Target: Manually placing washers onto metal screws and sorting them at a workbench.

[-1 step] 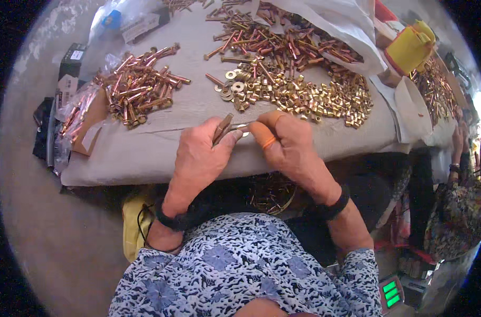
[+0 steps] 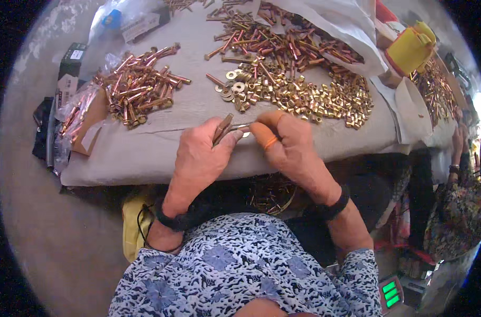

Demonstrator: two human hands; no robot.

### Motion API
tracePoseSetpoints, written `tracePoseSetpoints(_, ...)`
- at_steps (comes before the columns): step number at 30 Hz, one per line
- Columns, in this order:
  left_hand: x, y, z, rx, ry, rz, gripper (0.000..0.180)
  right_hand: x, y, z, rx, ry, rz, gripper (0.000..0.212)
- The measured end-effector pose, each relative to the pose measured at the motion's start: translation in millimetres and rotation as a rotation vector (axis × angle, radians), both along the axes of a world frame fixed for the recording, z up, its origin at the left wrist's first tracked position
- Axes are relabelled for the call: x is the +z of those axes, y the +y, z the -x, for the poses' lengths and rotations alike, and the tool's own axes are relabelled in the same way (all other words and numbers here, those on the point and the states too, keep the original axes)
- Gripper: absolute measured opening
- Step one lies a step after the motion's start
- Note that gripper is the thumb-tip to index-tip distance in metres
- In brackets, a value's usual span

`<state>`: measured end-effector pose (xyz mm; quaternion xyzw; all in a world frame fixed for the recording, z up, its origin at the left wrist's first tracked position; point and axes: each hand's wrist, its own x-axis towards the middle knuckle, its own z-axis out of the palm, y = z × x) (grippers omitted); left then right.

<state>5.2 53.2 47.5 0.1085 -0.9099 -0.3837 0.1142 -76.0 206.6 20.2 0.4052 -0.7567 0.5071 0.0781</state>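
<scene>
My left hand (image 2: pixel 198 153) is closed round a metal bolt (image 2: pixel 223 129), which sticks up between thumb and forefinger. A flat brass-coloured washer (image 2: pixel 245 134) shows at the tip of my left thumb, between the two hands. Orange finger covers sit on the thumb and forefinger of my right hand (image 2: pixel 288 142), whose closed fingertips come right up to the washer. What those fingertips pinch is hidden. Just beyond the hands lie a heap of small gold nuts or sleeves (image 2: pixel 309 98) and several loose washers (image 2: pixel 238 87).
Long bolts form a pile (image 2: pixel 140 87) on the left of the grey-covered table (image 2: pixel 198 68). More bolts spill from a white sack (image 2: pixel 335 24) at the back. A yellow container (image 2: pixel 409 50) stands far right. Below the table edge is a container of metal pieces (image 2: pixel 272 195).
</scene>
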Motion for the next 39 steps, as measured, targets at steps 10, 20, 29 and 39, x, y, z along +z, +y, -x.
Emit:
tracePoseSetpoints(10, -0.8, -9.1, 6.6, 0.0, -0.042, 0.035, 0.022, -9.8, -8.6, 7.1, 0.131, -0.078, 0.175, 0.018)
tracePoseSetpoints(20, -1.1, -12.3, 7.4, 0.008, 0.012, -0.026, 0.022, 7.7, -5.8, 7.1, 0.012, -0.115, -0.016, 0.013)
tracePoseSetpoints(29, -7.3, -11.3, 8.3, -0.008, 0.058, 0.061, 0.023, 4.4, -7.6, 7.1, 0.022, -0.164, -0.08, 0.013)
tracePoseSetpoints(39, -1.2, -13.1, 7.7, 0.001, -0.029, -0.006, 0.022, -2.9, -9.6, 2.9, 0.084, -0.241, 0.117, 0.015)
